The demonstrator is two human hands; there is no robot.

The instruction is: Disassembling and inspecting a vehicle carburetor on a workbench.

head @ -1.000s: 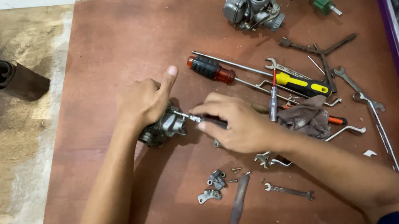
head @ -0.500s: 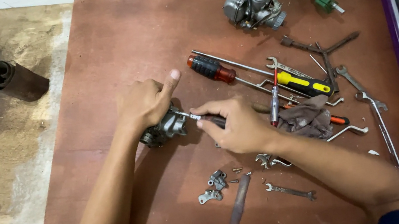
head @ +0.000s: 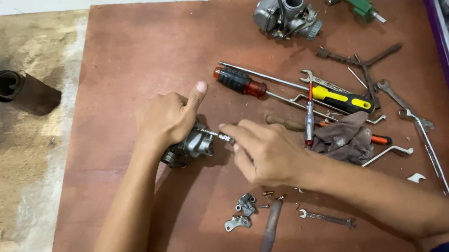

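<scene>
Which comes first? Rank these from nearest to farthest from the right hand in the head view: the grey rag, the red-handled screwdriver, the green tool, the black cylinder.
Measured from the right hand:
1. Grey rag, just to its right.
2. Red-handled screwdriver, above it on the board.
3. Green tool, at the board's far right edge.
4. Black cylinder, off the board to the far left.

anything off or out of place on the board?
Nothing damaged or spilled. Small loose metal brackets and screws lie scattered on the brown wooden board near the right hand. A black cylinder lies tipped on the floor beside it.
</scene>
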